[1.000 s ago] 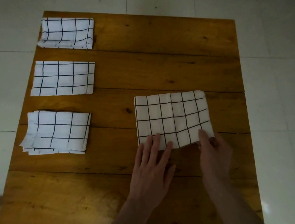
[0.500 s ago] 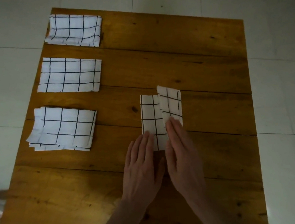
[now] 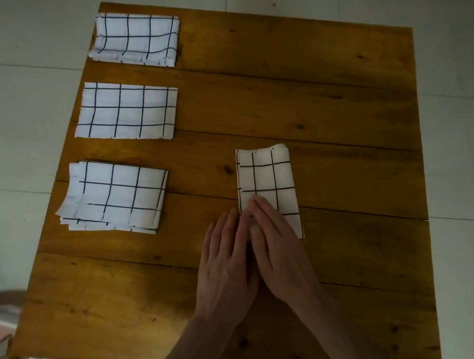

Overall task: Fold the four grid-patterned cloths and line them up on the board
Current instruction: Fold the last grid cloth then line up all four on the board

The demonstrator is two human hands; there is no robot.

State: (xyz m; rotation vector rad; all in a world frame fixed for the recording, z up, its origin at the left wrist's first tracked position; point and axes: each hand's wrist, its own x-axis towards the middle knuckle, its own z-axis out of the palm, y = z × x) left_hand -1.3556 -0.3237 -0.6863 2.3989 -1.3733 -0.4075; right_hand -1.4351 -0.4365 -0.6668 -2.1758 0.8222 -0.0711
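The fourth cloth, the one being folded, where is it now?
In the head view, the fourth cloth lies mid-board, right of the nearest folded cloth, under the fingertips of both flat hands.

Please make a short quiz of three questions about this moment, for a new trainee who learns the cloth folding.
1. How many folded cloths lie in the column along the board's left edge?
2. True or false: the fourth cloth is already placed in that column.
3. What do both hands do? A) lift the cloth B) press flat on the fourth cloth's near end C) rest off the board

Key:
1. Three: far cloth, middle cloth, near cloth.
2. False; it lies apart, right of them.
3. B; left hand and right hand lie side by side.
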